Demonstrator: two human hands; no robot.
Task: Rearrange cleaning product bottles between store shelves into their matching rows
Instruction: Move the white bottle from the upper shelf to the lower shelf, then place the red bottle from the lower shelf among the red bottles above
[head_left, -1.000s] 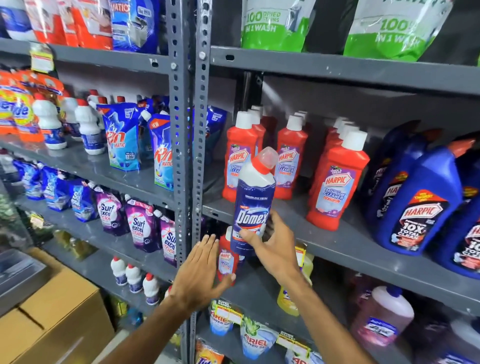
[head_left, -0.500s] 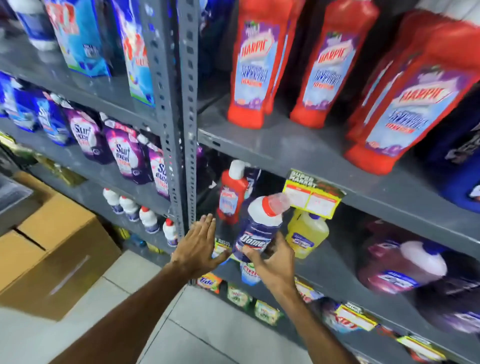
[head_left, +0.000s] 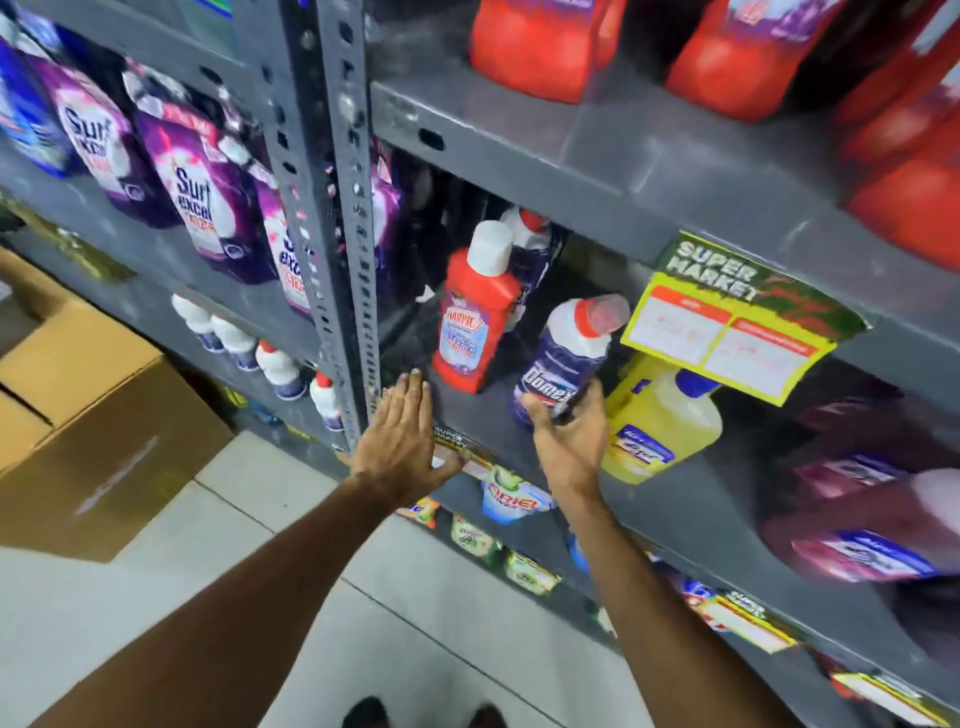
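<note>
Domex bottle (head_left: 563, 358) sits in my right hand (head_left: 571, 441), on the grey middle shelf (head_left: 691, 499). Grip clamps the bottle's lower body: thumb on its left side, fingers (head_left: 592, 397) wrapped round the right side, palm under and behind the base. Bottle is tilted, red cap leaning up and to the right, toward the yellow price tag (head_left: 727, 332) hanging off the shelf above. I cannot tell if the base touches the shelf or hangs just over it.

Left hand (head_left: 402, 436) is flat and spread, clamped on nothing, fingertips at the shelf's front edge just beside the grey upright post (head_left: 348, 260).

Red Harpic bottle (head_left: 475, 322) stands upright on the same shelf, between my two hands and just left of the Domex bottle, apart from it. Another white-topped bottle (head_left: 535, 244) stands right behind the red one. Yellow bottle (head_left: 662, 421) stands just right of my right hand, close to the fingers.

Big red bottles (head_left: 727, 67) line the shelf above. Purple Surf Excel pouches (head_left: 202, 202) fill the left bay, small white bottles (head_left: 236, 338) under them. Cardboard box (head_left: 88, 415) on the floor at left. Everything at right is motion-blurred.
</note>
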